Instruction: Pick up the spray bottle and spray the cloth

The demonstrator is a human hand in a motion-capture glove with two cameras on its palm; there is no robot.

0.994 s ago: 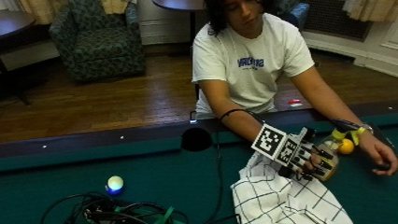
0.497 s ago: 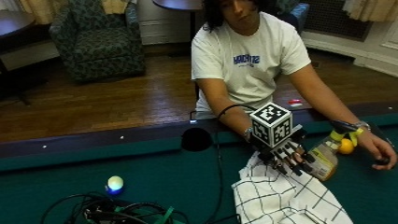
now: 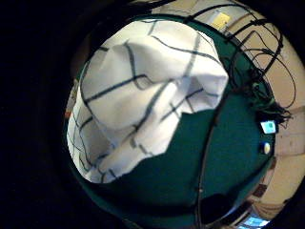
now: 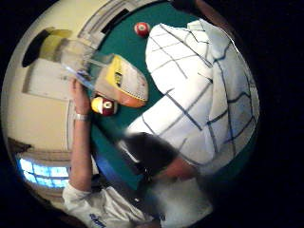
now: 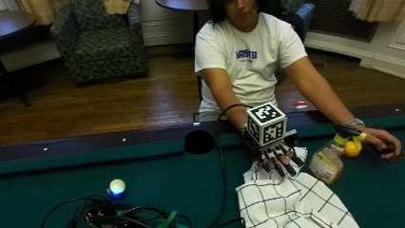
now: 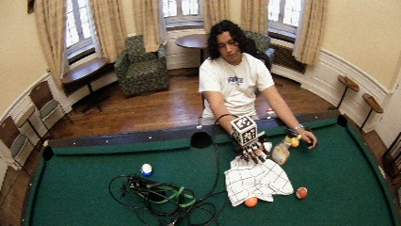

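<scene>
Grip (image 5: 276,159) hovers palm-down above the cloth (image 5: 291,202), fingers straight and splayed wide, holding nothing.

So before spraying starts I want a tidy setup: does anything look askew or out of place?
The spray bottle leans tilted beside the cloth, in the bare hand's hold rather than the gloved right hand. The cloth lies rumpled.

Cloth (image 5: 291,204) on the table (image 5: 152,171), hand (image 5: 277,159) over its far edge, spray bottle (image 5: 329,164) just beside
</scene>
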